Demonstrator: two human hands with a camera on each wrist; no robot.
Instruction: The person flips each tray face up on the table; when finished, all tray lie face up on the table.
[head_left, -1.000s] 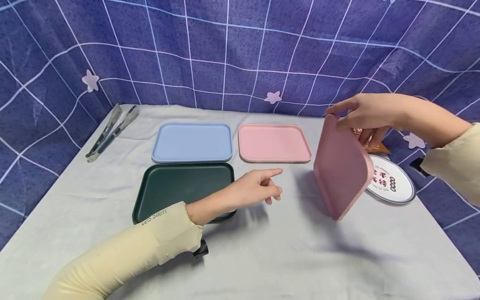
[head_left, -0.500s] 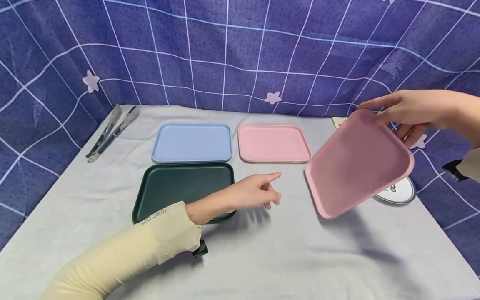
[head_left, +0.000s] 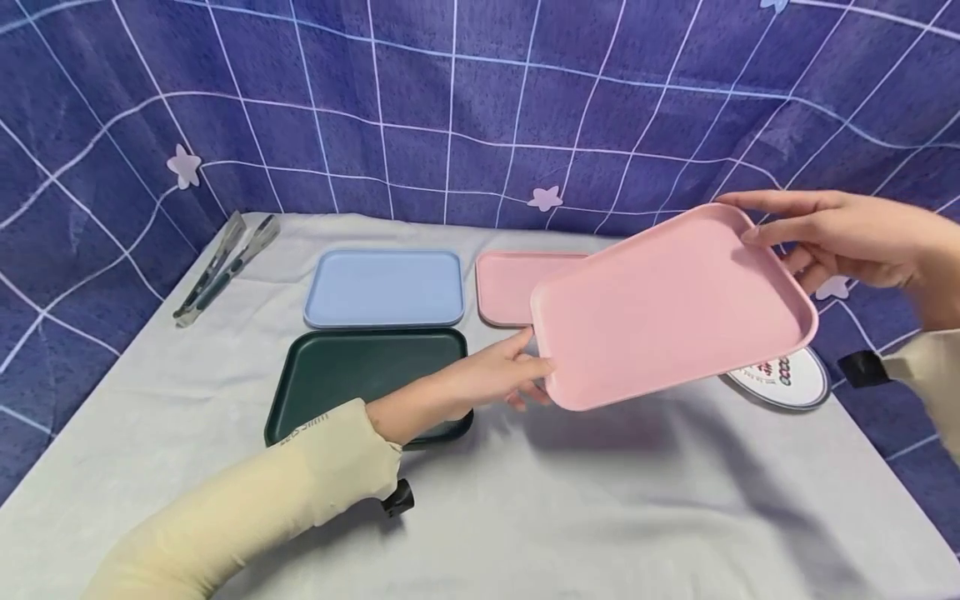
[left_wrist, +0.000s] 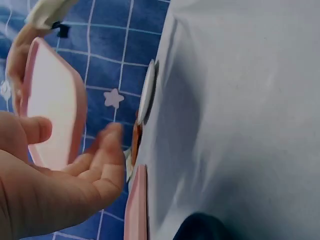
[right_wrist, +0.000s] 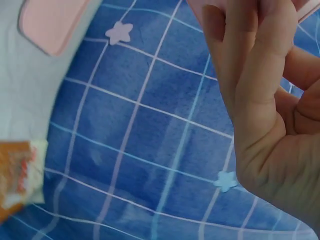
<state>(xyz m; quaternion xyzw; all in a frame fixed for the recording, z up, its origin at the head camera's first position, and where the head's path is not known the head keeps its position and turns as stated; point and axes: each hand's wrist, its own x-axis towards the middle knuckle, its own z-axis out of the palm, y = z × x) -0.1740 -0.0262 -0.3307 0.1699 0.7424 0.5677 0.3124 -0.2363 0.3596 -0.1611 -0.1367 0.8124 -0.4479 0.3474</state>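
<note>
A pink tray is held tilted above the table, its inner face toward the head camera. My right hand pinches its upper right corner, thumb on the inner side and other fingers behind. At the tray's lower left edge, my left hand holds the rim. In the left wrist view, the left thumb lies over the tray's inner face while the other fingers curve beneath it. A second pink tray lies flat behind, partly covered by the held one.
On the white-clothed table, a blue tray sits behind a dark green tray. Tongs lie at the far left. A white plate is partly hidden at right. An orange packet shows near the table edge.
My right hand has swung the pink tray from nearly edge-on to facing the head camera, its lower end moving left. My left hand, pointing and free before, now has hold of that end.
</note>
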